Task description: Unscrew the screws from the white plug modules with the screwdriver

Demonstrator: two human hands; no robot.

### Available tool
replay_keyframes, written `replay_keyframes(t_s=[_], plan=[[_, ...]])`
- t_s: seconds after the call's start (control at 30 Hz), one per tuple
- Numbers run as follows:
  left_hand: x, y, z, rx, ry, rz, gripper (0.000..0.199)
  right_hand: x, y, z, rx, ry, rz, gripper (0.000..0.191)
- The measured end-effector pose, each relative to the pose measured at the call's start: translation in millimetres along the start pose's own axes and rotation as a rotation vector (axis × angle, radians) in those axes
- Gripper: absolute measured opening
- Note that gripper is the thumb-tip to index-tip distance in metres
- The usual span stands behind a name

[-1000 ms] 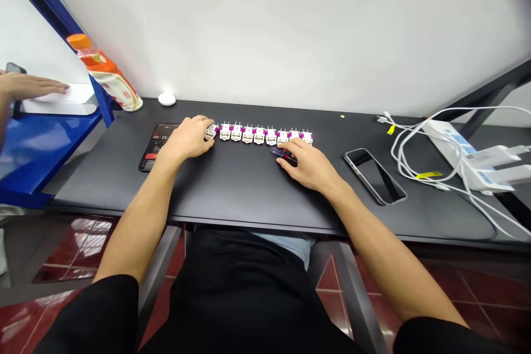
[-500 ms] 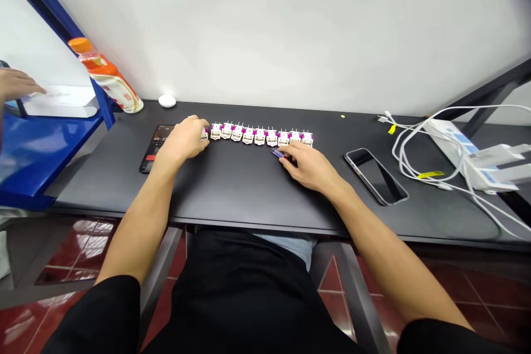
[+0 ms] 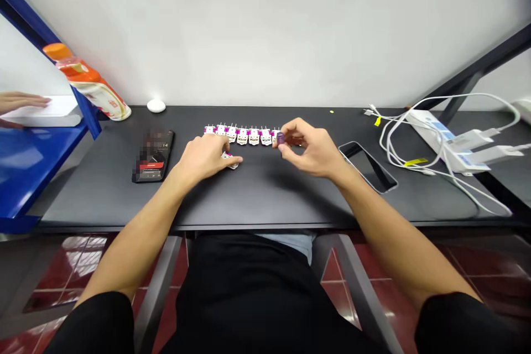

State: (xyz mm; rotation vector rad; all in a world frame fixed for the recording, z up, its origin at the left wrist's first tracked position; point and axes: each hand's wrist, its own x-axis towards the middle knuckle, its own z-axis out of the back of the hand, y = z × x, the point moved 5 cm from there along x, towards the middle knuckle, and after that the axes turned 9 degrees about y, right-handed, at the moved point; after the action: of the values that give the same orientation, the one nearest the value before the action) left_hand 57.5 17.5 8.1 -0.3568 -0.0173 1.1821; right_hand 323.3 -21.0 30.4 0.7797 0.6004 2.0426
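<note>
Several small white-and-magenta parts with metal pins (image 3: 254, 136) stand side by side in a row across the desk. My left hand (image 3: 204, 159) is closed on one such white-and-magenta part (image 3: 234, 165), in front of the row, and the fingers cover most of it. Between the thumb and fingers of my right hand (image 3: 309, 146) is a short dark purple cylindrical object (image 3: 281, 138), its round end turned towards me. What lies farther back along that object is hidden. My right hand also covers the right end of the row.
A phone with a lit screen (image 3: 154, 157) lies left, a dark phone (image 3: 369, 167) right. White cables (image 3: 392, 144) tangle by a power strip (image 3: 442, 141). An orange-capped bottle (image 3: 93, 86) leans at the left. Another person's hand (image 3: 22, 102) touches a white box (image 3: 62, 110).
My left hand has moved right and towards me, taking a part from the row's left end. My right hand has lifted the purple object and turned it end-on.
</note>
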Motion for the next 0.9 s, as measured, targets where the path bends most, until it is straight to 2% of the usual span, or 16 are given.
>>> replay_keyframes(t_s=[0.07,0.17,0.2,0.3,0.4,0.6,0.9], plan=[[-1,5,4.6,-0.062,-0.050,-0.016,0.052,13,11,3,0.057,-0.048,0.064,0.029],[-1,13,11.5,-0.186,-0.013,-0.250,0.060,32,18,-4,0.062,-0.054,0.141,0.055],[-1,17,12.0,-0.210,0.022,-0.301,0.060,36,18,-9,0.074,-0.057,0.172,0.055],[3,19,6.4,-0.218,0.141,-0.399,0.041,37,14,-22,0.081,-0.093,0.253,0.042],[8,8,-3.5,-0.254,0.175,-0.468,0.038,29,8,-29,0.073,-0.108,0.275,0.037],[11,-13,-20.5,-0.282,0.107,-0.534,0.037,19,4,-33,-0.034,-0.058,0.269,0.040],[13,-16,-28.5,-0.310,0.064,-0.591,0.036,19,5,-46,-0.171,0.022,0.374,0.041]])
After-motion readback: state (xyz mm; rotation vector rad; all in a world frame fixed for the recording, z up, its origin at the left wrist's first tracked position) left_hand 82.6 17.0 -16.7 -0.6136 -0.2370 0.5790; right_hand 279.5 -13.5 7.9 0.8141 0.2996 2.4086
